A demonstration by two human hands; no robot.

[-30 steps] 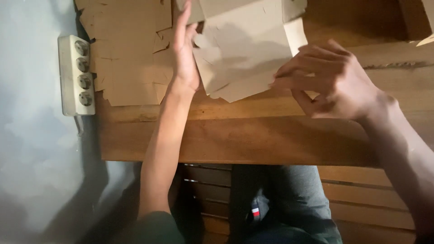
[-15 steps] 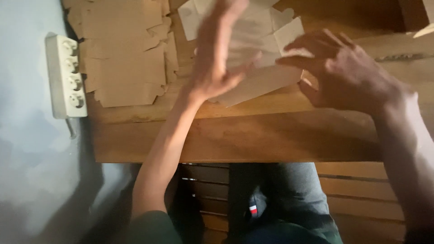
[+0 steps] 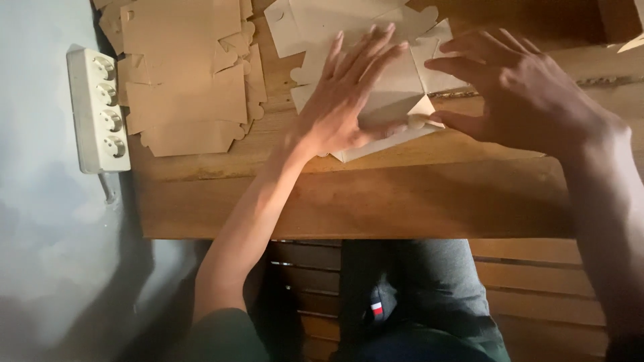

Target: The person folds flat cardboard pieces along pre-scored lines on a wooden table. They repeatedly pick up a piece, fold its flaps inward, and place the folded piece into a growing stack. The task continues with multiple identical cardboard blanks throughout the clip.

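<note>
The left hand (image 3: 345, 100) lies flat, fingers spread and straight, pressing palm-down on a die-cut cardboard blank (image 3: 396, 87); it grips nothing, only bears on the sheet. The blank is pale kraft board, matte and smooth, with straight scored folds, rounded tabs and a small triangular flap turned up near its lower right corner. It rests on the wooden table (image 3: 376, 201) at about 12 o'clock from the person, touching the boards along its lower edge.

The right hand (image 3: 520, 94), at about 1 o'clock, is loosely curled with fingers apart; its thumb and forefinger tips meet the right edge of the blank by the upturned flap. Whether they pinch the flap or merely touch it cannot be told.

At about 10 o'clock a stack of flat cardboard blanks (image 3: 188, 80) lies on the table, well apart from the hands: same brown board, irregular outline with notches and scalloped tabs, sheets slightly offset. Just left of it, against the pale grey wall, sits a white plastic power strip (image 3: 100, 110), long and rectangular with four round sockets.

The table is warm brown planks with visible grain and a dull sheen. Below its near edge are slatted wood and grey fabric trousers (image 3: 436, 288).
</note>
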